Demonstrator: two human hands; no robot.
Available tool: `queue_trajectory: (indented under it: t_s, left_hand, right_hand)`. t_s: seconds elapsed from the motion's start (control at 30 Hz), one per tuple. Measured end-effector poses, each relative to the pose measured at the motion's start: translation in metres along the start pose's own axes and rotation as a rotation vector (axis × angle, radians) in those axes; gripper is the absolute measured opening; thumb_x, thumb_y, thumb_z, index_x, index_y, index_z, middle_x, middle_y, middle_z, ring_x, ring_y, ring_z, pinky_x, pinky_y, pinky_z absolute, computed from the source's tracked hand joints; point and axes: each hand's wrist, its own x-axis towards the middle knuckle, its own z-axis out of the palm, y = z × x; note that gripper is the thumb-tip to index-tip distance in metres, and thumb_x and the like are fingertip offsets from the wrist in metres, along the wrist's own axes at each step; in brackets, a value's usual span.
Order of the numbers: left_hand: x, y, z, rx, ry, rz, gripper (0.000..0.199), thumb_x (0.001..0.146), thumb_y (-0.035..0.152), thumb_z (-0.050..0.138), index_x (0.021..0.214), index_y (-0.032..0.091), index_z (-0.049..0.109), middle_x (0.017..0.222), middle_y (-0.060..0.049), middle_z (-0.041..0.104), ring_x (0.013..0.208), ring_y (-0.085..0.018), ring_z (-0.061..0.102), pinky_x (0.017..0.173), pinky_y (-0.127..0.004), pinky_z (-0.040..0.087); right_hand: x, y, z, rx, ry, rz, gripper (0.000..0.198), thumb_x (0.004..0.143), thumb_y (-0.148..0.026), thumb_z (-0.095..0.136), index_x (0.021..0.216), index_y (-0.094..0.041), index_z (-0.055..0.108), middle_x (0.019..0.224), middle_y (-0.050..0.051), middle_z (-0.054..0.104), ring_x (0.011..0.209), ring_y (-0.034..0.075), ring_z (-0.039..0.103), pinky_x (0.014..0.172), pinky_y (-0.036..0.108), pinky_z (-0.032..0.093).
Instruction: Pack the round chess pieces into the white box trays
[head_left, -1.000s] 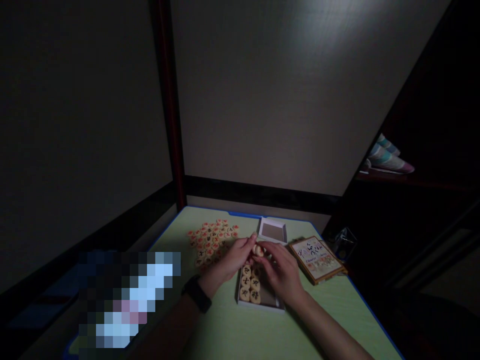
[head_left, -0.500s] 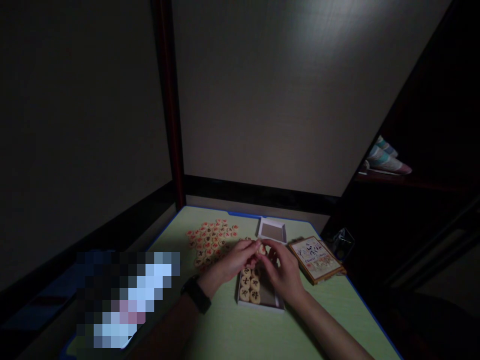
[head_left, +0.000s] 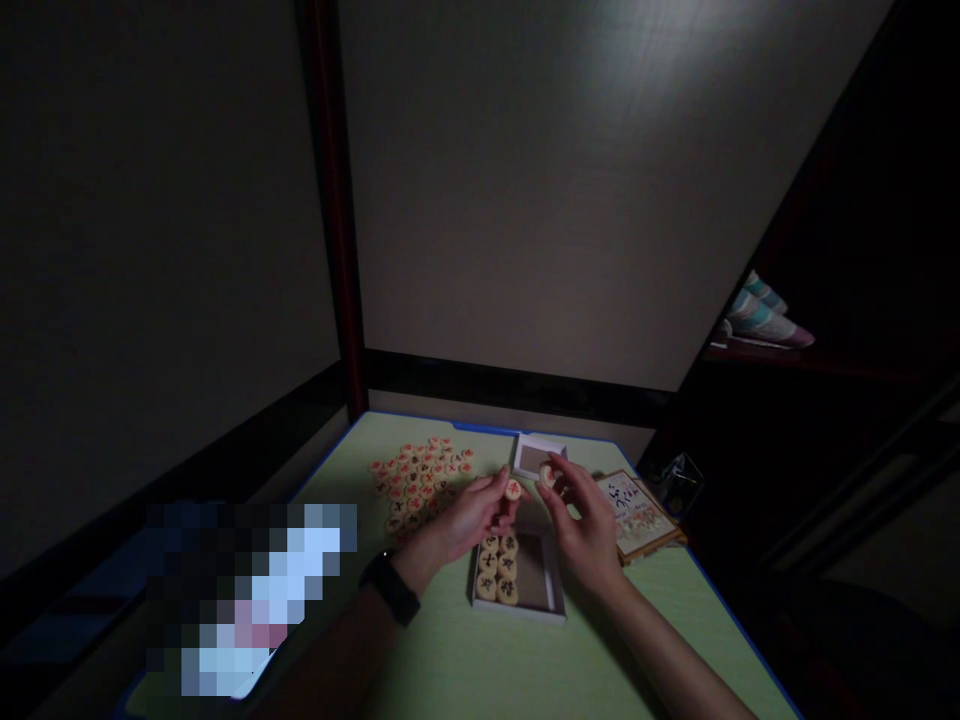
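Note:
Between the thumb and fingers of my left hand point(head_left: 476, 515) is a round Chinese chess piece point(head_left: 513, 489) with a red character. My right hand point(head_left: 583, 520) pinches another red-marked chess piece point(head_left: 548, 474) by its edges, a little to the right and higher. Both hands hover over the far part of a shallow white box point(head_left: 536, 570). Several black-marked chess pieces point(head_left: 497, 570) lie in rows along the left side of that box; its far end is hidden behind my hands. Left of my left hand, many loose chess pieces point(head_left: 420, 475), mostly red-marked, lie spread on the table.
A second shallow white box part point(head_left: 536, 455) lies at the back of the green table point(head_left: 450, 650). To the right is a flat orange-edged case point(head_left: 643, 515) with printed characters. A dark glossy object point(head_left: 679, 485) stands beyond it. The lower left is blurred out.
My hands were together around a chess piece; now they are apart, each with its own piece. The right hand has moved up and right. The view has shifted slightly.

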Motion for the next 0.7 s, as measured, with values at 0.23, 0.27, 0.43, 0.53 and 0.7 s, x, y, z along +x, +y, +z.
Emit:
queue_trajectory:
  t_s: [0.23, 0.27, 0.43, 0.53, 0.7]
  left_hand:
    - [0.005, -0.01, -0.002, 0.061, 0.055, 0.005, 0.062, 0.064, 0.064, 0.079, 0.087, 0.011, 0.055, 0.072, 0.001, 0.048, 0.058, -0.006, 0.04, 0.051, -0.019, 0.026]
    - [0.005, -0.01, -0.002, 0.079, 0.054, 0.008, 0.063, 0.064, 0.065, 0.078, 0.087, 0.011, 0.056, 0.072, 0.002, 0.048, 0.057, -0.005, 0.039, 0.05, -0.019, 0.025]
    - [0.003, -0.006, 0.003, 0.198, 0.047, 0.023, 0.068, 0.061, 0.073, 0.074, 0.079, 0.01, 0.055, 0.066, 0.003, 0.043, 0.055, -0.005, 0.033, 0.049, -0.02, 0.021]
    - [0.004, -0.003, 0.002, 0.332, 0.08, 0.023, 0.072, 0.058, 0.081, 0.068, 0.072, 0.012, 0.053, 0.06, 0.004, 0.04, 0.052, -0.006, 0.032, 0.048, -0.021, 0.022]
    - [0.009, 0.007, -0.008, 0.562, 0.427, 0.219, 0.074, 0.069, 0.086, 0.046, 0.067, 0.013, 0.058, 0.061, -0.001, 0.046, 0.055, -0.011, 0.041, 0.05, -0.024, 0.028]
  right_hand:
    - [-0.003, -0.003, 0.004, -0.048, -0.221, -0.223, 0.024, 0.092, -0.019, 0.057, 0.115, -0.022, 0.062, 0.106, 0.009, 0.071, 0.097, 0.02, 0.066, 0.084, 0.035, 0.055]
    - [-0.004, -0.003, 0.005, -0.055, -0.23, -0.24, 0.024, 0.091, -0.019, 0.057, 0.114, -0.022, 0.062, 0.105, 0.009, 0.071, 0.096, 0.021, 0.066, 0.083, 0.035, 0.055]
    - [-0.005, -0.003, 0.005, -0.109, -0.209, -0.306, 0.022, 0.091, -0.02, 0.057, 0.112, -0.022, 0.06, 0.1, 0.008, 0.071, 0.091, 0.021, 0.066, 0.079, 0.035, 0.055]
    - [-0.001, -0.002, 0.0, -0.138, -0.227, -0.326, 0.022, 0.091, -0.021, 0.056, 0.113, -0.021, 0.059, 0.1, 0.009, 0.071, 0.091, 0.021, 0.065, 0.08, 0.034, 0.054]
    - [0.013, -0.002, -0.017, -0.211, -0.52, -0.173, 0.015, 0.092, -0.022, 0.054, 0.104, -0.02, 0.062, 0.095, 0.007, 0.071, 0.084, 0.019, 0.065, 0.075, 0.031, 0.05]
